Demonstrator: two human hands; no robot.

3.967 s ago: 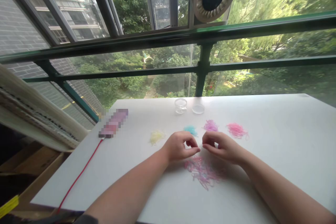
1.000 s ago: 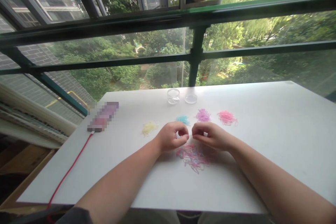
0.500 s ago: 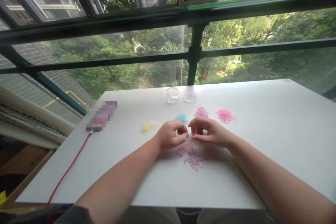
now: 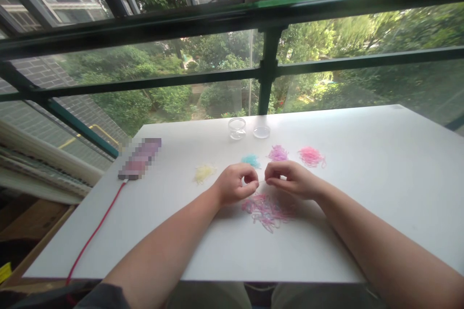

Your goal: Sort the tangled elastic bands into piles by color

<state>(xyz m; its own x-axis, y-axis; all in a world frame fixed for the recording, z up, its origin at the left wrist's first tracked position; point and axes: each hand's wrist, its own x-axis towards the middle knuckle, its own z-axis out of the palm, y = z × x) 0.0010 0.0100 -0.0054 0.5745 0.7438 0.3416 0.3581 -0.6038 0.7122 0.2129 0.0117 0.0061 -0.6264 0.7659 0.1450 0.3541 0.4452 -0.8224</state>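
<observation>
My left hand (image 4: 237,183) and my right hand (image 4: 290,178) are close together above the middle of the table, each with thumb and forefinger pinched. A thin pale rubber band (image 4: 262,181) stretches across the small gap between their fingertips. Just below them lies a loose pile of mixed pink, purple and bluish rubber bands (image 4: 268,212). Beyond the hands are sorted heaps: yellow bands (image 4: 203,173), blue bands (image 4: 251,161), purple bands (image 4: 278,153) and pink bands (image 4: 311,156).
A clear round container (image 4: 237,129) stands at the table's far edge, with its clear lid (image 4: 261,132) beside it. To the left a blurred phone (image 4: 140,159) lies with a red cable (image 4: 96,231) running off the front edge. Railings and windows rise behind the white table (image 4: 380,164).
My right hand's fingers have closed into a pinch, and the pale rubber band now shows stretched between both hands. The view has shifted slightly.
</observation>
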